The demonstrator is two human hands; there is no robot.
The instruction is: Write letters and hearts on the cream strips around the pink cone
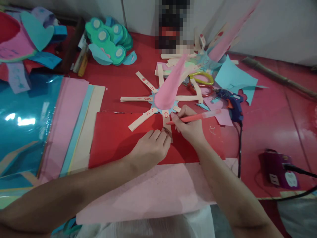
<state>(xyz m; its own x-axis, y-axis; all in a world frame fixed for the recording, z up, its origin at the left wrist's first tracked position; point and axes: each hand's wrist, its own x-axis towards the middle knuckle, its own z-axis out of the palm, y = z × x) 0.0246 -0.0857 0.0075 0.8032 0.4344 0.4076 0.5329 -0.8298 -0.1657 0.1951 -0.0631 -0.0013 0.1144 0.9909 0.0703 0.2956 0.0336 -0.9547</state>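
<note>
A pink paper cone stands on a blue scalloped base, with cream paper strips radiating around it. Red letters A, B and C mark strips on the left; the strip pointing toward me bears a red D. My right hand grips a red pen, its tip on that strip just below the D. My left hand is closed, its fingertips pressed on the strip's lower end; whether they pinch it is hidden. Red card lies under both hands.
Scissors with yellow handles and a blue glue gun lie to the right, near blue paper scraps. A purple power socket with cables sits at far right. Coloured sheets are stacked left. Green paper shapes are behind.
</note>
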